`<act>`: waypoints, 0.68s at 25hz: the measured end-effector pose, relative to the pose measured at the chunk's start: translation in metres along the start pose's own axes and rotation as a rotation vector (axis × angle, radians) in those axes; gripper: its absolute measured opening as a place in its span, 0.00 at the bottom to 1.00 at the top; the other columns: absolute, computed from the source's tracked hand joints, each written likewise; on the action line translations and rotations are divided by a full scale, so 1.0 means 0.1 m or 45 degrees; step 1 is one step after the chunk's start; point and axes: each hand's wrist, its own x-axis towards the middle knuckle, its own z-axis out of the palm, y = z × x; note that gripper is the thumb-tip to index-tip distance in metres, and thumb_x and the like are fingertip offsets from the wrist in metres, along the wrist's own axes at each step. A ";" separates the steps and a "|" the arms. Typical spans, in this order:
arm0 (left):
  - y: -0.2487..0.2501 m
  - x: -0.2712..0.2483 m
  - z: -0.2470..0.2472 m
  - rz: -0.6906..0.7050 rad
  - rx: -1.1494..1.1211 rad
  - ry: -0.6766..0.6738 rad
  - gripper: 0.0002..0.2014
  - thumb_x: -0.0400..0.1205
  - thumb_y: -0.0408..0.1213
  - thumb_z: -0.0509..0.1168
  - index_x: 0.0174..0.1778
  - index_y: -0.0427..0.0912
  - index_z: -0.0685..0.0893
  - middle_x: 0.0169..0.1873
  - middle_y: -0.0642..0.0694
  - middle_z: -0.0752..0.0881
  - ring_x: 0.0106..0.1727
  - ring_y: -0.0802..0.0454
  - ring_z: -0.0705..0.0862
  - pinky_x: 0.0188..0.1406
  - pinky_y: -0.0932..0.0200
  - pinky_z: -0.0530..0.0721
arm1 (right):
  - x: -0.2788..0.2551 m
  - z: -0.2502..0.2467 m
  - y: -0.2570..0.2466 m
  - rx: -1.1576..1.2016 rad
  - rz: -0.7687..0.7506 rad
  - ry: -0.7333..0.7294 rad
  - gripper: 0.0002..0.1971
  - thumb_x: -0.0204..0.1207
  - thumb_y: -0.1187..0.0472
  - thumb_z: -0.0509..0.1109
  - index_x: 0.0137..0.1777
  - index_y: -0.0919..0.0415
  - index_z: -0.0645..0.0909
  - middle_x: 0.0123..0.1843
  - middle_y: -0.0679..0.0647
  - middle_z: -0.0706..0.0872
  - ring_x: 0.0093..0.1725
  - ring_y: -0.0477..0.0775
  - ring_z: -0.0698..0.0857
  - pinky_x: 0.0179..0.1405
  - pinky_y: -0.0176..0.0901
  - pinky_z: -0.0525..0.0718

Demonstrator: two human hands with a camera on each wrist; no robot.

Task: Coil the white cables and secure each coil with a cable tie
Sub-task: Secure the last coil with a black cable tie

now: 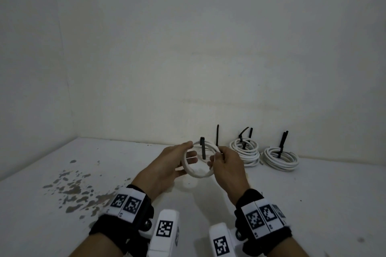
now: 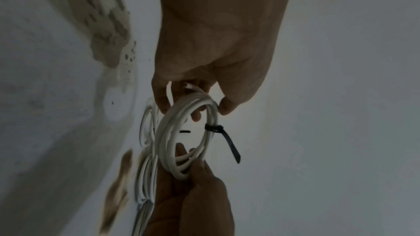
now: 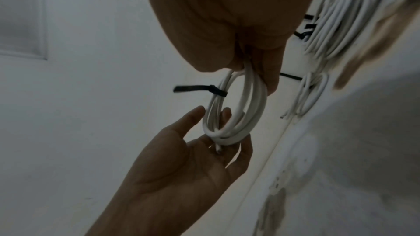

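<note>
Both hands hold one small white cable coil (image 1: 198, 160) up off the white table (image 1: 313, 204), in the middle of the scene and a little short of the far wall (image 1: 188, 48). The left hand (image 1: 167, 167) is on the coil's left side: its thumb lies over the top of the loops and its fingers, loosely spread, reach through and under the ring. From the right wrist camera that palm is turned up and open, with a cut end of the cable lying against it, and the fingers cradle the coil more than they clamp it. The right hand (image 1: 227, 165) pinches the right side of the coil, thumb and curled fingers pressed together on the bundled strands.

A black cable tie (image 2: 213, 128) is cinched round the loops at the coil's far side, its loose tail (image 1: 202, 148) standing up from the ring.

To the right, near the wall, two more tied coils lie flat on the table: the middle coil (image 1: 245, 151) just beyond the right hand and the right coil (image 1: 281, 158) beside it, each with black tie tails sticking up. Another black tie (image 1: 217, 134) stands behind the held coil. A patch of brownish stains (image 1: 73, 190) marks the table at near left. Black wrist straps with printed square markers (image 1: 127, 202) sit on both wrists.
</note>
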 end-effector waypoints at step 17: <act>-0.20 1.13 0.09 0.252 0.491 0.356 0.10 0.74 0.48 0.78 0.41 0.45 0.94 0.37 0.47 0.92 0.48 0.49 0.89 0.55 0.58 0.85 | 0.83 0.05 0.40 0.209 0.312 0.004 0.15 0.61 0.54 0.67 0.43 0.54 0.91 0.32 0.46 0.89 0.39 0.54 0.84 0.45 0.52 0.83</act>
